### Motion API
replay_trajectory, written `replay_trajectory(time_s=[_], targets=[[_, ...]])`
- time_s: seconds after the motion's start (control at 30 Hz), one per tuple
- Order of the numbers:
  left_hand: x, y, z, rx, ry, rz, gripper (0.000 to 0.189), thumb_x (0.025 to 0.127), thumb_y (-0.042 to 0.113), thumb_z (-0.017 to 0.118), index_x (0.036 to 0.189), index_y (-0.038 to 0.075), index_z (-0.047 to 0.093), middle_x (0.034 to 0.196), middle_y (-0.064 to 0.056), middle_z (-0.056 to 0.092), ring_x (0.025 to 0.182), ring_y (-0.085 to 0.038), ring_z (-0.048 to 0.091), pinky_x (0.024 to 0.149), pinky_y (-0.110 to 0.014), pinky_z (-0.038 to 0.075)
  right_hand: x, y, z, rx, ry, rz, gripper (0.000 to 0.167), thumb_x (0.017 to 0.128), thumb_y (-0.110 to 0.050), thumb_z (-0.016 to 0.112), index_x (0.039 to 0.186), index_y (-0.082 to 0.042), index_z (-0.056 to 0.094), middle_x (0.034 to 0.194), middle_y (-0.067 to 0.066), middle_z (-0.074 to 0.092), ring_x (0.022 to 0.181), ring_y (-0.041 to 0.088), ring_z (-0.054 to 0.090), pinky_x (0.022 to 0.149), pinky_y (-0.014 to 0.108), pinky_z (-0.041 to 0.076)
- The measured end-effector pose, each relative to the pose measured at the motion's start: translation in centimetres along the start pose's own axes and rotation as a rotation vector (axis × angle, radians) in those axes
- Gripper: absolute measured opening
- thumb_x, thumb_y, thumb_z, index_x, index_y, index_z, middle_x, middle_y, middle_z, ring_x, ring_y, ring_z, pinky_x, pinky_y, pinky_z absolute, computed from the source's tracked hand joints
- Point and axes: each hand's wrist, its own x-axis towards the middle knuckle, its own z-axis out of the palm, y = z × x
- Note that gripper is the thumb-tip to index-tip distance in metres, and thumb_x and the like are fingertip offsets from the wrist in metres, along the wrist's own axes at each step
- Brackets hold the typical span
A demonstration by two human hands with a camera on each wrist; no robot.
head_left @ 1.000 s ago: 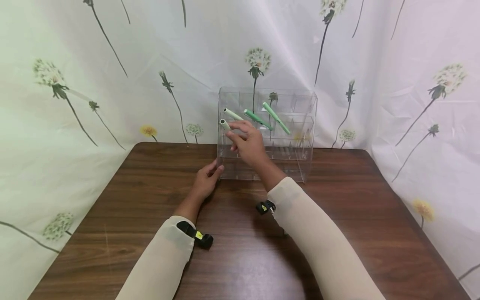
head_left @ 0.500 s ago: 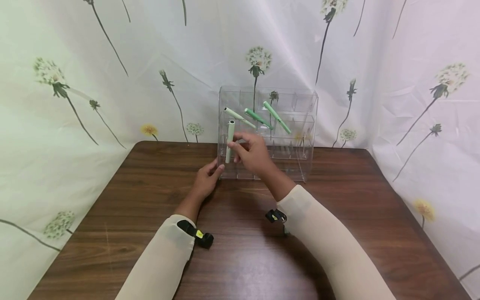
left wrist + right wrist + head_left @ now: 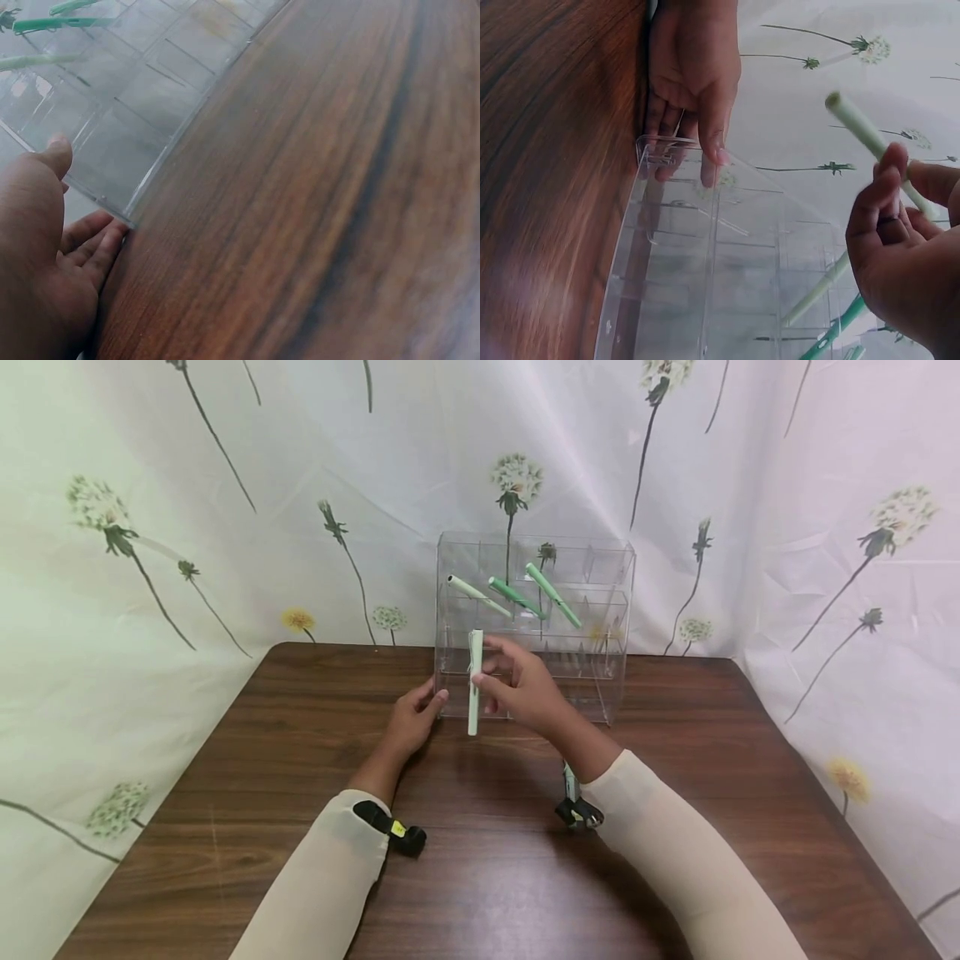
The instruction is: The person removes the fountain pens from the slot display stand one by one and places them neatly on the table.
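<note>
In the head view my right hand (image 3: 521, 689) pinches a pale green pen (image 3: 474, 710) between thumb and fingers, upright in front of the clear plastic organizer (image 3: 611, 693). The right wrist view shows the same pen (image 3: 855, 124) tilted, apart from the organizer. My left hand (image 3: 411, 722) grips the organizer's lower left corner, thumb at the front edge and fingers along the side. Three more pens lean in its compartments: a pale green pen (image 3: 480, 597), a dark green pen (image 3: 516, 597) and a mint green pen (image 3: 553, 596).
The organizer stands near the back edge of the brown wooden table (image 3: 300, 710). Flower-printed white cloth (image 3: 360, 468) hangs behind and at both sides. A pale object (image 3: 572, 783) lies partly hidden by the right wrist strap; its kind is unclear.
My right hand has come down and toward me, away from the organizer, turning the pen from tilted to upright. My left hand and the three other pens stay put.
</note>
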Motion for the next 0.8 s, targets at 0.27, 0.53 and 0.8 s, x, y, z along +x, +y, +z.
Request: replay_trajectory(time_s=[0.27, 0.53, 0.8], targets=[[-0.2, -0.2, -0.2, 0.007, -0.031, -0.013, 0.060, 0.113, 0.042, 0.062, 0.166, 0.019, 0.047, 0.169, -0.016, 0.050, 0.144, -0.040, 0.061, 0.124, -0.056, 0.046, -1.6, 0.1, -1.3, -0.011, -0.065, 0.039, 0.078, 0.107, -0.009, 0.068, 0.172, -0.034, 0.034, 0.096, 0.012, 0.071, 0.064, 0.035, 0.067, 0.066, 0.046, 0.064], [0.1, -0.2, -0.3, 0.011, -0.033, -0.014, 0.063, 0.113, 0.046, 0.060, 0.167, 0.020, 0.045, 0.171, -0.015, 0.047, 0.152, -0.038, 0.053, 0.129, -0.056, 0.040, -2.8, 0.7, -2.7, -0.018, -0.062, 0.118, 0.067, 0.105, -0.010, 0.072, 0.163, -0.025, 0.044, 0.093, 0.015, 0.072, 0.060, 0.026, 0.059, 0.061, 0.044, 0.058], [0.1, -0.2, -0.1, -0.001, -0.034, -0.024, 0.061, 0.113, 0.044, 0.060, 0.168, 0.021, 0.045, 0.170, -0.015, 0.050, 0.149, -0.037, 0.057, 0.127, -0.055, 0.042, -4.5, 1.5, -4.0, -0.030, -0.063, 0.162, 0.067, 0.105, -0.010, 0.074, 0.162, -0.026, 0.043, 0.097, 0.010, 0.071, 0.060, 0.020, 0.056, 0.056, 0.033, 0.052]])
